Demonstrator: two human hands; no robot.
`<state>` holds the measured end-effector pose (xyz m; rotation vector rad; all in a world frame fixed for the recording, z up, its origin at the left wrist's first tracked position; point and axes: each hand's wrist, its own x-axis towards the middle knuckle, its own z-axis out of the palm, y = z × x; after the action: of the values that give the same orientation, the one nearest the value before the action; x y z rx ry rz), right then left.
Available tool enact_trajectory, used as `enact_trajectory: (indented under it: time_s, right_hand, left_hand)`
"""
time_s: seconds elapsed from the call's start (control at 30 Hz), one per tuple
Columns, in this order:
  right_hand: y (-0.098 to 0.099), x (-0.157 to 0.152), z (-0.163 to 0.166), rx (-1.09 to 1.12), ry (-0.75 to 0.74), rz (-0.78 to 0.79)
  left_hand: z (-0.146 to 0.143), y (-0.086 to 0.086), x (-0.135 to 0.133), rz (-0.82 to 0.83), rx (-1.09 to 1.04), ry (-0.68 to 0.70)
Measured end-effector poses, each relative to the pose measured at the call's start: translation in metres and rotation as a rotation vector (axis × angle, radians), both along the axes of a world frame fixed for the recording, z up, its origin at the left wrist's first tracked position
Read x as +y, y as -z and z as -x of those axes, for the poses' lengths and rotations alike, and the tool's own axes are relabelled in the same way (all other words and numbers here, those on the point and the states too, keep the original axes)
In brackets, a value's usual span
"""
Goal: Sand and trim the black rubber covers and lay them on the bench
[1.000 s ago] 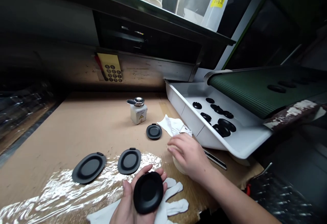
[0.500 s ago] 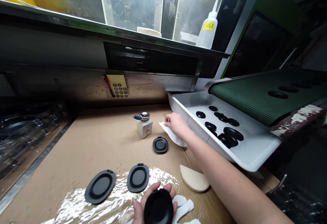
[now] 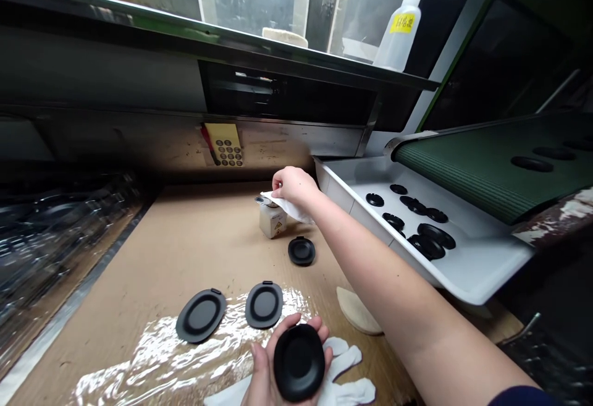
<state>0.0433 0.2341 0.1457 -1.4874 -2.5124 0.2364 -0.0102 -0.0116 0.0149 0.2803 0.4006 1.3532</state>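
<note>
My left hand (image 3: 271, 369) cradles a black oval cap (image 3: 299, 361) at the bottom centre, fingers curled round its edge. My right hand (image 3: 291, 185) is stretched forward, fingers pinched on a white cloth (image 3: 288, 207), pressing it onto the metal top of a small white dispenser bottle (image 3: 272, 221). A small round black cap (image 3: 301, 250) lies just right of the bottle. Two larger black oval caps (image 3: 201, 315) (image 3: 264, 304) rest on the crinkled clear film (image 3: 152, 356) in front of me.
A white tray (image 3: 467, 264) at the right holds several black parts, fed by a green conveyor belt (image 3: 482, 171). A white glove (image 3: 347, 387) lies under my left hand, a beige pad (image 3: 359, 311) beside it. A squeeze bottle (image 3: 398, 32) stands on the shelf. Cardboard (image 3: 185, 245) covers the bench.
My right hand left the beige pad, picked up the white cloth by the tray and carried it left onto the dispenser bottle's top. My left hand kept holding the black cap.
</note>
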Motion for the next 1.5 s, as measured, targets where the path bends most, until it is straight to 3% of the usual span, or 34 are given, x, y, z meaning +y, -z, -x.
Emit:
enact_trajectory:
  time_s: [0.17, 0.33, 0.47, 0.57, 0.7, 0.87, 0.93, 1.0, 1.07, 1.13, 1.3, 1.5]
  right_hand:
    - [-0.012, -0.018, -0.007, 0.064, 0.006, -0.088]
    - [-0.019, -0.097, -0.035, 0.144, -0.097, -0.169]
    - [0.014, -0.169, -0.059, 0.089, -0.495, -0.076]
    - [0.049, -0.191, -0.065, 0.082, -0.56, -0.108]
    - [0.074, -0.191, -0.059, 0.138, -0.539, -0.224]
    - [0.064, -0.187, -0.066, 0.162, -0.492, -0.419]
    - [0.051, -0.182, -0.082, 0.294, -0.38, -0.367]
    - [0.038, -0.175, -0.099, 0.434, -0.177, -0.265]
    - [0.03, -0.17, -0.113, 0.458, -0.006, -0.184]
    - [0.031, -0.17, -0.117, 0.383, 0.051, -0.115]
    - [0.053, -0.184, -0.091, 0.217, -0.107, -0.029]
    - [0.064, -0.19, -0.069, 0.017, -0.245, -0.215]
  left_hand:
    - [-0.003, -0.008, -0.002, 0.062, 0.036, -0.046]
    - [-0.008, -0.014, -0.004, 0.134, 0.037, -0.078]
    - [-0.014, -0.013, -0.008, 0.235, -0.06, -0.135]
    - [-0.018, -0.015, -0.01, 0.342, -0.088, -0.147]
    - [-0.022, -0.023, -0.01, 0.319, 0.022, -0.158]
    - [-0.023, -0.035, -0.01, 0.287, 0.148, -0.18]
    - [-0.024, -0.039, -0.011, 0.325, 0.192, -0.208]
    - [-0.024, -0.043, -0.011, 0.355, 0.232, -0.201]
    - [-0.025, -0.046, -0.012, 0.369, 0.264, -0.182]
    - [-0.026, -0.048, -0.012, 0.375, 0.281, -0.184]
    - [-0.027, -0.045, -0.01, 0.382, 0.243, -0.238]
    - [-0.027, -0.038, -0.009, 0.338, 0.183, -0.237]
